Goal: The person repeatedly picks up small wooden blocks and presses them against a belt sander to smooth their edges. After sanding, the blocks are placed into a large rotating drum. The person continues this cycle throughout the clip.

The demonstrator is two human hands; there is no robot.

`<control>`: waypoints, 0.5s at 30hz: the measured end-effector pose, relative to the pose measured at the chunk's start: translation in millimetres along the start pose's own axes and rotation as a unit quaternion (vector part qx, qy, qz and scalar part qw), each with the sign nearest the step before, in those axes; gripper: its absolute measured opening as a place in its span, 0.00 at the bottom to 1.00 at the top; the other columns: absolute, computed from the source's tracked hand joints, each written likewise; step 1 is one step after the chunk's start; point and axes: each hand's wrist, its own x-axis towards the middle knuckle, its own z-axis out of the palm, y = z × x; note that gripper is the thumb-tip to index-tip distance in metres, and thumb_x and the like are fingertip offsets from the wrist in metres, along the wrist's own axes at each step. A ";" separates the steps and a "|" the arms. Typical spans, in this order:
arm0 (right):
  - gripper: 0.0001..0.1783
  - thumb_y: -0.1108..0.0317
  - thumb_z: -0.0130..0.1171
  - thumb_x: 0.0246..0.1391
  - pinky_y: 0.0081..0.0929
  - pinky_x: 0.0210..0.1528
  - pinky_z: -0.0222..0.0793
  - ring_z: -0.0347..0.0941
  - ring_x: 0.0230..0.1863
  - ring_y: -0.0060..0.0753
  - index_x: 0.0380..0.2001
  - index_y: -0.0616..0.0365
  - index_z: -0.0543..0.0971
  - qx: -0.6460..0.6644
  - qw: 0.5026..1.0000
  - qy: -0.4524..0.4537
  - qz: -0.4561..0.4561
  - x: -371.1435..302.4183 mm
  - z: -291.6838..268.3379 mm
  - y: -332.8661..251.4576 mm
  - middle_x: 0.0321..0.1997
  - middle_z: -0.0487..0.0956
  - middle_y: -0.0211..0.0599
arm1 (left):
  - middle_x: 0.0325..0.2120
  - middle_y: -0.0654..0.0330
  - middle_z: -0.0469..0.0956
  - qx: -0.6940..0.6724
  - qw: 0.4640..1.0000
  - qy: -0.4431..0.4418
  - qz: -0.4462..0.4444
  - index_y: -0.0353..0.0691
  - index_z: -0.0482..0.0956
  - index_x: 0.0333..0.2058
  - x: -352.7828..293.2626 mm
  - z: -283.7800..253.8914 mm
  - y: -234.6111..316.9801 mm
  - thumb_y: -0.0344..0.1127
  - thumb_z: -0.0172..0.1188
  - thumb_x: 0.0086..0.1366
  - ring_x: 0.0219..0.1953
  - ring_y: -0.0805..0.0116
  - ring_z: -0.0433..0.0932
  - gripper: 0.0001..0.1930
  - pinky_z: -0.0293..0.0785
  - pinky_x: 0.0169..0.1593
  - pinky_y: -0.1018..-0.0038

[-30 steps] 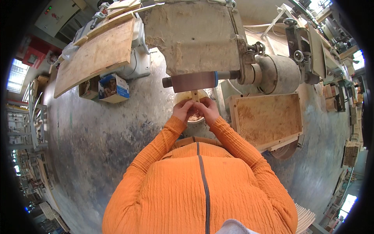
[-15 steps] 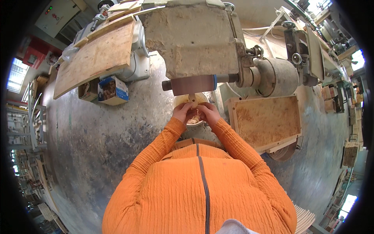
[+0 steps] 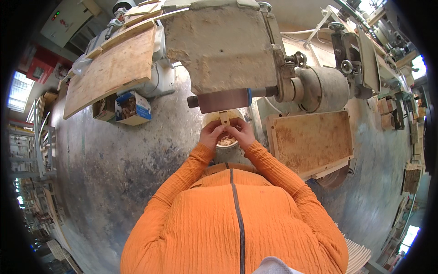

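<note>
Wooden strip (image 3: 224, 118), apparently cut yet unfinished, is being pinched by left hand (image 3: 211, 132) and right hand (image 3: 242, 132) fingertips near a roller (image 3: 223, 101).

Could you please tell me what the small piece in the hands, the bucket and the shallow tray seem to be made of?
The small piece: probably bare wood, being matt and pale tan. The bucket: perhaps plastic, judging by its pale, rounded rim, but I cannot be sure. The shallow tray: likely unvarnished wood, given its board edges and blotchy, matt brown face.
</note>
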 end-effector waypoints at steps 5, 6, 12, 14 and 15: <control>0.21 0.63 0.59 0.48 0.15 0.30 0.66 0.70 0.28 0.20 0.42 0.67 0.70 0.018 0.999 -0.040 -0.004 -12.9 -17.2 2.4 0.34 0.74 0.34 | 0.40 0.53 0.74 0.041 0.998 -0.040 0.011 0.29 0.69 0.46 -5.0 1.9 -2.0 0.29 0.53 0.61 0.37 0.64 0.77 0.16 0.76 0.43 0.72; 0.21 0.64 0.59 0.48 0.15 0.30 0.66 0.70 0.28 0.19 0.43 0.66 0.70 -0.020 1.000 -0.006 -0.023 -16.1 -18.5 4.2 0.33 0.74 0.33 | 0.41 0.53 0.73 0.042 0.999 -0.017 0.015 0.29 0.67 0.48 -3.8 1.0 -5.8 0.30 0.53 0.60 0.37 0.64 0.77 0.18 0.76 0.42 0.72; 0.20 0.67 0.57 0.49 0.17 0.30 0.66 0.69 0.28 0.19 0.45 0.64 0.71 -0.096 0.990 0.102 -0.036 -50.1 -51.5 11.4 0.33 0.73 0.31 | 0.53 0.54 0.62 0.094 0.976 0.138 -0.138 0.39 0.55 0.58 -9.2 -13.1 -23.4 0.38 0.52 0.60 0.40 0.60 0.73 0.29 0.75 0.42 0.70; 0.19 0.67 0.56 0.49 0.18 0.30 0.67 0.69 0.28 0.19 0.45 0.63 0.71 -0.061 0.996 0.069 -0.006 -70.5 -64.5 5.1 0.33 0.74 0.31 | 0.54 0.57 0.59 0.157 0.968 0.112 -0.161 0.42 0.51 0.60 -20.4 -34.2 -40.7 0.41 0.52 0.60 0.40 0.60 0.71 0.32 0.73 0.41 0.70; 0.18 0.68 0.55 0.50 0.18 0.29 0.68 0.68 0.27 0.19 0.44 0.64 0.71 -0.062 0.995 0.079 -0.021 -81.7 -73.3 6.0 0.31 0.74 0.31 | 0.50 0.60 0.64 0.169 0.962 0.137 -0.166 0.41 0.58 0.57 -24.5 -35.2 -51.3 0.42 0.54 0.59 0.39 0.63 0.69 0.29 0.71 0.40 0.70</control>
